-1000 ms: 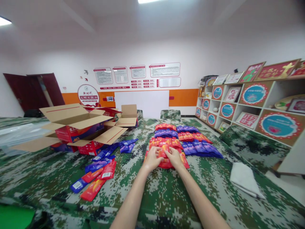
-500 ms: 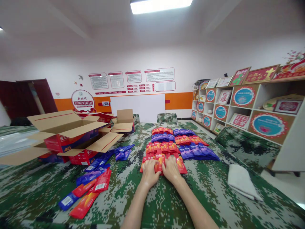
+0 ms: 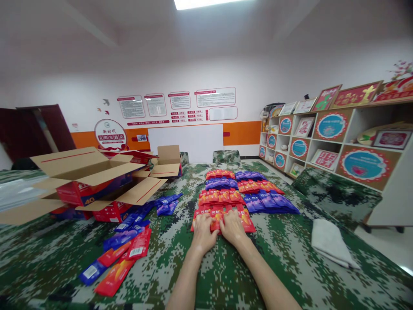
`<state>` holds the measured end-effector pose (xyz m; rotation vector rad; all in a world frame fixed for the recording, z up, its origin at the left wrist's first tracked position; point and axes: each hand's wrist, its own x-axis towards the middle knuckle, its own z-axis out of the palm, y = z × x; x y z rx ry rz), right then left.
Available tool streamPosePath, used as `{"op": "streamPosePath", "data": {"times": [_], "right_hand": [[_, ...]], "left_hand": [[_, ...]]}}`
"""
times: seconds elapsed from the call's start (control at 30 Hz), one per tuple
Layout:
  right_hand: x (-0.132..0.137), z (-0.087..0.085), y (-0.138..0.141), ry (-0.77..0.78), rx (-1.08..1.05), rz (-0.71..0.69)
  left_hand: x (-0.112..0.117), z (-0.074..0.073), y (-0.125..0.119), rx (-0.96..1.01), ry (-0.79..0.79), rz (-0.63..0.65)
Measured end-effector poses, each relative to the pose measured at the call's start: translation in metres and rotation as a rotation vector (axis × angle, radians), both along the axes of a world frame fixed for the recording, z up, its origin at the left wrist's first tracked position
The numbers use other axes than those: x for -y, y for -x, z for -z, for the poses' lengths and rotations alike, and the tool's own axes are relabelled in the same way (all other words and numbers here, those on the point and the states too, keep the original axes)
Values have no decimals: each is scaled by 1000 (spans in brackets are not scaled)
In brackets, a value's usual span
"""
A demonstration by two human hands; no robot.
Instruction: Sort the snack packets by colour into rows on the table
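Note:
My left hand (image 3: 204, 234) rests on the left part of the nearest row of red packets (image 3: 216, 214), fingers stretched forward and thumb apart. On the right part of that row lies my right hand (image 3: 233, 229), its fingers also spread over the packets. Parts of the packets are covered by both hands. Behind this row are overlapping rows of red packets (image 3: 221, 197) and purple packets (image 3: 221, 184). A second column, with purple packets (image 3: 271, 202) nearest me, runs alongside on the right.
Loose purple packets (image 3: 122, 237) and red packets (image 3: 114, 275) lie at left on the camouflage tablecloth (image 3: 167, 258). Open cardboard boxes (image 3: 97, 189) stand behind them. At right are a folded white cloth (image 3: 332, 243), a camouflage-covered chair (image 3: 335, 198) and a shelf unit (image 3: 322, 142).
The camera view has shifted slightly. Both hands stay on the nearest red row, with the right hand's fingers moving only a little; the packets look almost the same.

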<state>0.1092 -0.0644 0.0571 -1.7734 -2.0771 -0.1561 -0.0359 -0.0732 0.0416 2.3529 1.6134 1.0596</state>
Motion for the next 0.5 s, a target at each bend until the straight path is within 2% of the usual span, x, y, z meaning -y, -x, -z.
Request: {"op": "streamPosePath", "data": {"times": [0.07,0.23,0.4,0.5], "right_hand": [[3,1,-4,-12,-41,-36],[9,12,-15,47,-74,-252],[6,17,-14,110,-72,-287],[3,18,-12,114,-66,-297]], "left_hand": [[1,-1,3,14,-3,-1],[1,1,12,56,26,43],[-4,5,14,82,72,114],[-3,5,14,82,75,111]]}}
